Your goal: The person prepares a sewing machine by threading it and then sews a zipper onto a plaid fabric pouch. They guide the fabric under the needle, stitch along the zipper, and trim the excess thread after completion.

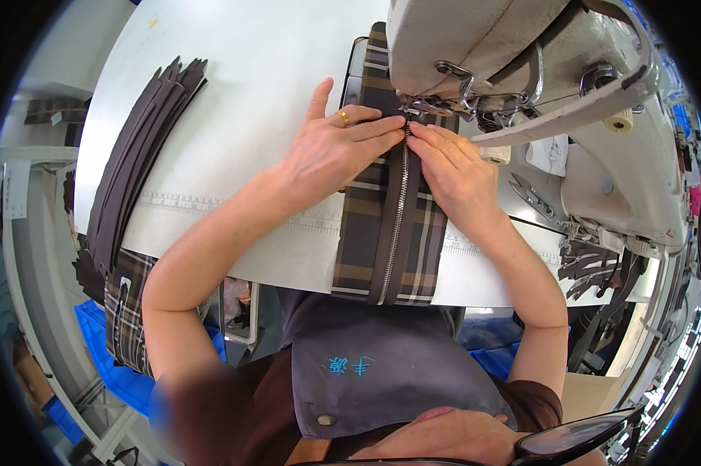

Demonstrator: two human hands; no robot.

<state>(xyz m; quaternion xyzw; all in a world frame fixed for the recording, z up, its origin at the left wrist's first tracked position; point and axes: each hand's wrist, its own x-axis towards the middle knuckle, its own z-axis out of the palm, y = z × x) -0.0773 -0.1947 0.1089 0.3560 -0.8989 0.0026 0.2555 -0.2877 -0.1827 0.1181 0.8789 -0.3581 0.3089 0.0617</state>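
Observation:
Beneath the head of a sewing machine (475, 46) lies a brown, black and white plaid fabric piece (358, 256). A dark zipper (398, 217) with metal teeth runs lengthwise along it, down to the table's near edge. My left hand (331, 144), a gold ring on one finger, lies flat on the fabric left of the zipper, thumb stretched out. On the other side, my right hand (455, 167) rests with fingers extended, their tips at the zipper tape. Both sets of fingertips are just in front of the needle area, which the machine head partly hides.
A stack of dark zipper strips (137, 155) lies on the white table (249, 62) at left. Scissors (532, 196) lie right of the machine base. More plaid fabric (125, 311) hangs over a blue bin (102, 349) at lower left. Dark strips (599, 268) sit at right.

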